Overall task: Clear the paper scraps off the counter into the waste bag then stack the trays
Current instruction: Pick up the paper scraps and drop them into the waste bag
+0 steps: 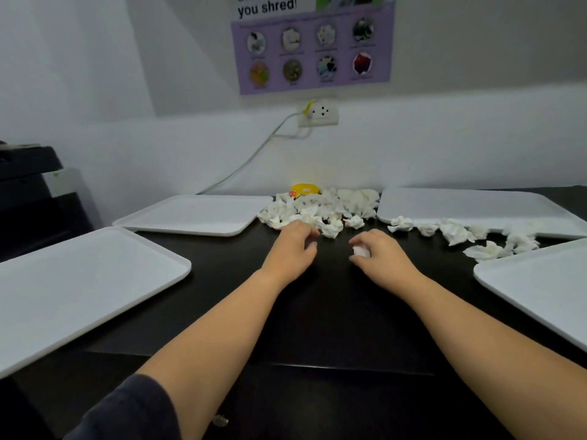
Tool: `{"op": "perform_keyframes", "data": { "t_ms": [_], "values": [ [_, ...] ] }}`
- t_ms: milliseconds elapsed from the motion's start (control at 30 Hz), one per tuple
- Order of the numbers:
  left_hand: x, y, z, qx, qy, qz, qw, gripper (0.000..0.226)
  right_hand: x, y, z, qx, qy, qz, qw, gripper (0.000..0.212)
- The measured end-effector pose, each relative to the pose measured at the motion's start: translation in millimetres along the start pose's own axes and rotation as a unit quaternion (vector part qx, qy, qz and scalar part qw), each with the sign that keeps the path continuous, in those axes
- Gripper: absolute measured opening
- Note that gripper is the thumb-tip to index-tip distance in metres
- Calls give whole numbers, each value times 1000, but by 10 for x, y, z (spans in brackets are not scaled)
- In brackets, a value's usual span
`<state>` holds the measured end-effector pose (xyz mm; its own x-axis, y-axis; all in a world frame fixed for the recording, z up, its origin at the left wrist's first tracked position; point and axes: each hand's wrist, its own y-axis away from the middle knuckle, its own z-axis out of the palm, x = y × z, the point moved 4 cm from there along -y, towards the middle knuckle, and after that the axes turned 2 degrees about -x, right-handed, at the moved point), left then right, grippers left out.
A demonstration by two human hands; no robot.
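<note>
Dark counter (pixel 317 312), centre of frame. Four white trays: lower left (pixel 79 281), upper left (pixel 197 214), upper right (pixel 470 206), lower right (pixel 546 287), all lying flat and apart. Heap of crumpled paper scraps (pixel 320 208) at centre top, between the two upper trays; a trail of scraps (pixel 457 231) along the upper right tray's near edge. Left hand (pixel 293 249), fingers curled, tips at the heap's near edge; whether pinching paper, cannot tell. Right hand (pixel 378 254), fingers curled round one scrap (pixel 360 250). Yellow object (pixel 305 188) behind the heap. Poster (pixel 313 49) and socket (pixel 319 112) on the wall above.
</note>
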<state>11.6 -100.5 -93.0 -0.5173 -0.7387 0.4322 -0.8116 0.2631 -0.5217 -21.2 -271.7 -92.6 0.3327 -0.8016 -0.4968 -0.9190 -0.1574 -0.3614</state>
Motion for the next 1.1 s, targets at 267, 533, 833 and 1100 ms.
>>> {"op": "perform_keyframes", "data": {
  "t_ms": [267, 533, 833, 1100],
  "values": [
    [-67, -463, 274, -11, -130, -3, 991, 42, 238, -353, 24, 12, -33, 19, 999, 35],
    [-126, -530, 297, -13, -61, 3, 998, 11, 275, -495, 66, 10, -49, 22, 998, 34],
    [-102, -53, -128, 125, 160, -169, 964, 6, 128, -273, 6, 44, -71, 59, 995, 34],
    [-12, 603, -653, 213, 278, -234, 907, 7, -614, 193, 124, 38, -175, 19, 984, 32]
  ]
}}
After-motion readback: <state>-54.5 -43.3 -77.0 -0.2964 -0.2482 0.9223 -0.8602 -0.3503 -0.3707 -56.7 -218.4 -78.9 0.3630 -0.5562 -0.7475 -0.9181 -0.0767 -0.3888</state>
